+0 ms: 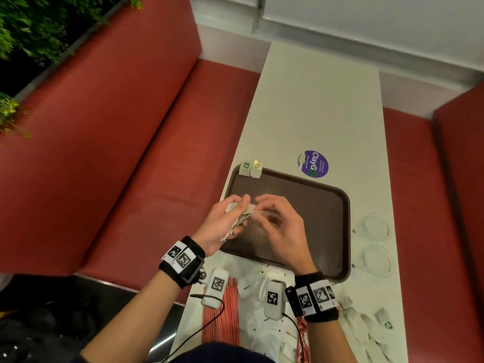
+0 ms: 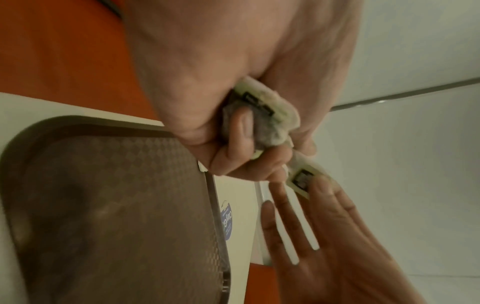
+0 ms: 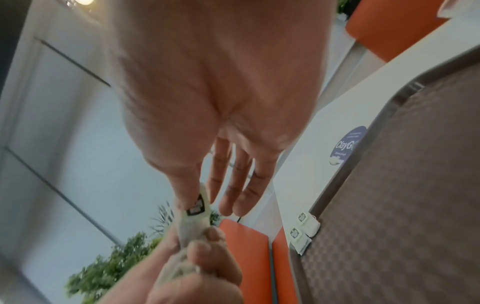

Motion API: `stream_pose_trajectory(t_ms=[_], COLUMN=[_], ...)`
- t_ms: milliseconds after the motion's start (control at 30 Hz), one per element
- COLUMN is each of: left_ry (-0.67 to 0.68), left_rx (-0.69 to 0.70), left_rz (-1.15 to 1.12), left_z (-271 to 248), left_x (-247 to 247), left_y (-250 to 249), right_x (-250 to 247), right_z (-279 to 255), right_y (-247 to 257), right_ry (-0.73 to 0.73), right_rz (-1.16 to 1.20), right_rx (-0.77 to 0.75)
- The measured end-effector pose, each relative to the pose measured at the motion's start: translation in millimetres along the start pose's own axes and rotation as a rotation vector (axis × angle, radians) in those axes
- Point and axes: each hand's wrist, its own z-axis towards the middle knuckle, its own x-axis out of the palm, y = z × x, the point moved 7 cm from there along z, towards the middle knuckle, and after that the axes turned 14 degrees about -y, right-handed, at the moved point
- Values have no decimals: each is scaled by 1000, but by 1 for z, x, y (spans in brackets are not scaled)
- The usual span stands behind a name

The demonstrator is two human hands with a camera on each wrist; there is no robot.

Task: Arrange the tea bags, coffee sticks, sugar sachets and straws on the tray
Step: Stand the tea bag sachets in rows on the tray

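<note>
Above the tray's (image 1: 337, 205) left edge, the left hand (image 1: 220, 224) grips bunched tea bags (image 1: 237, 221); right hand (image 1: 277, 226) fingers pinch one tag (image 2: 301, 181). Tray's middle lies bare.

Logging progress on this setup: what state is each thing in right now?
Brown plastic tray: flat on the table, mostly bare.
Two tagged tea bags: side by side on the tray's far left corner.
Bunch of tea bags: gripped in left hand.
Right hand: pinching one tag.
Two clear glass cups: empty, beside the tray.
</note>
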Motion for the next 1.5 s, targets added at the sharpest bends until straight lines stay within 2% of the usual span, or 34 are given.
stream_pose_trajectory(t_ms=[67, 133, 200, 333, 400, 467, 567, 633, 733, 833, 933, 1000, 1233, 1367, 1500], left_ry=[-21, -29, 20, 151, 162, 117, 16, -32, -100, -180, -234, -255, -339, -336, -314], left_rx=[50, 172, 259, 303, 345, 386, 411, 421, 407, 374, 310, 257, 160, 123, 81], left_rz=[45, 149, 246, 323, 361, 376, 323, 314, 326, 291, 226, 196, 105, 40, -63], left_z=[-5, -8, -14, -26, -28, -27, -19, -13, -5, 4, 12, 16, 27, 29, 33], left_x=[-4, -8, -7, 4, 7, 9, 7, 6, 5, 0, -10, -17, -42, -48, -49], left_y=[-2, -7, -10, -16, -20, -25, -29, -29, -24, -20, -13, -8, 3, 4, 4], right_x=[-9, -17, -21, -21, -19, -17, -13, -9, -5, -8, -18, -18, 8, 25, 30], right_z=[-3, -3, -3, 0, 1, 2, 0, -1, 3, 18, 44, 67, 129, 136, 135], right_y=[2, 4, 5, 5, 3, -1, -14, -23, -38, -64, -96, -114, -171, -189, -194], right_ry=[-23, -55, -68, -42, -30, -51, -76, -65, -96, -211, -369, -410, -398, -322, -326], right_rz=[55, 25, -23, -61, -66, -39, 43, 58, 69, 54, -86, -157, -276, -372, -412], right_rx=[74, 98, 98, 85, 82, 122, 262, 280, 285, 348, 400, 437, 488, 492, 479])
